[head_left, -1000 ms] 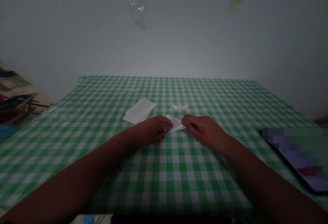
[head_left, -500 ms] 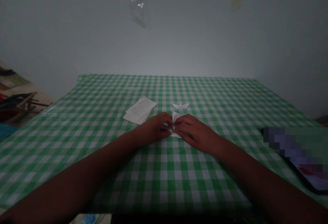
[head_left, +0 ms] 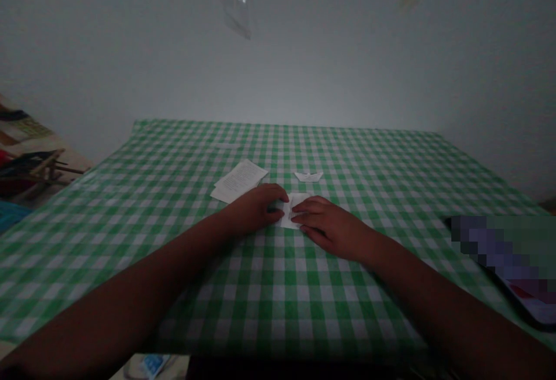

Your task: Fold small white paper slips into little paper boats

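A small white folded piece of paper [head_left: 297, 199] lies nearly flat on the checked cloth between my hands, with a crease or raised flap near its middle. At its left edge is my left hand [head_left: 258, 205], its curved index finger and thumb apart, their tips touching or close to the paper. My right hand [head_left: 336, 223] rests with spread fingers on the paper's right part and covers some of it. Just beyond stands or lies a small white folded paper boat [head_left: 308, 177]. Behind my left hand is a small stack of printed paper sheets [head_left: 240, 181], partly covered by that hand.
A green and white checked tablecloth [head_left: 278, 299] covers the table, which reaches the wall [head_left: 278, 67]. At the right edge lies a phone or tablet [head_left: 504, 270], its screen blurred out. Clear plastic [head_left: 237, 0] hangs on the wall. Wooden furniture [head_left: 47, 165] stands left of the table.
The paper stood up folded between my fingertips and now lies flatter and wider. My left hand has shifted slightly left, and my right fingers are more spread. The view has tilted a little.
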### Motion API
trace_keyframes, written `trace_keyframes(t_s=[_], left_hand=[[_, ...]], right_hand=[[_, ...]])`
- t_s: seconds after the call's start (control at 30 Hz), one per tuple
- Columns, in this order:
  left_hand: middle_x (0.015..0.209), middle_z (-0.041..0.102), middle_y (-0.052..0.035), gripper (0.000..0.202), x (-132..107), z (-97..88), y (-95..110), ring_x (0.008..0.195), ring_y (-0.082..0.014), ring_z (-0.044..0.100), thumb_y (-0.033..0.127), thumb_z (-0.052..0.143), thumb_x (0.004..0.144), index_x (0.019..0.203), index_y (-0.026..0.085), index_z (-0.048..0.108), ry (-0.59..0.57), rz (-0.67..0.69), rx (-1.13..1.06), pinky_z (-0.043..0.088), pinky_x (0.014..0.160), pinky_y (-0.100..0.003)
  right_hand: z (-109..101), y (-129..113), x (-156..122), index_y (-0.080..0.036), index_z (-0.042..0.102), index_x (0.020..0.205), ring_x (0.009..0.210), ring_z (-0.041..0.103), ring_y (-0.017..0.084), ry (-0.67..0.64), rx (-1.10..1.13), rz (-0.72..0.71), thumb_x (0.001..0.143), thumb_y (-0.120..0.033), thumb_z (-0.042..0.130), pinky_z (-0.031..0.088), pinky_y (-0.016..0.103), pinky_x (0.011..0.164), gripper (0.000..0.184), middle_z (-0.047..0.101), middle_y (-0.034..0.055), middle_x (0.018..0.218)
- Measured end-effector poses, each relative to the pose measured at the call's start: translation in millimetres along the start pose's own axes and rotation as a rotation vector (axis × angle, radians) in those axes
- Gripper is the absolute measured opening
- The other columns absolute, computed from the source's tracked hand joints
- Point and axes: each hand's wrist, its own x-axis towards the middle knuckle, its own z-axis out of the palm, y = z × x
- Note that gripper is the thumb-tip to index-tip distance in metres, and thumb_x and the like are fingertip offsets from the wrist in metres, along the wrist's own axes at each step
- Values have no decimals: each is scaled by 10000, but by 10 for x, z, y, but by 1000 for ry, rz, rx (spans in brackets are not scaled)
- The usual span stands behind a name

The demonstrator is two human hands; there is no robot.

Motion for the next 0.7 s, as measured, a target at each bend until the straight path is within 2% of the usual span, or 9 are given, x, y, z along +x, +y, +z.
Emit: trace_keyframes(t_s=[0.27,0.7], left_hand=[[1246,632,-80,220,6,-52,-14,1152,-211,602,215,679,833,1051,184,679,-50,-21,1,461,1036,-383],[1226,636,-79,206,21,-80,-28,1134,-206,611,220,688,838,1040,183,676,-77,0,-27,476,1006,-367]], right_hand=[[4,-28,7,-176,679,1213,1261,526,233,-26,-11,-32,972,-215,508,406,442,1100,298,674,96,1266],[26,-24,14,-193,653,1256,1275,532,225,-35,-5,-72,988,-214,475,374,467,1132,323,676,74,1279]])
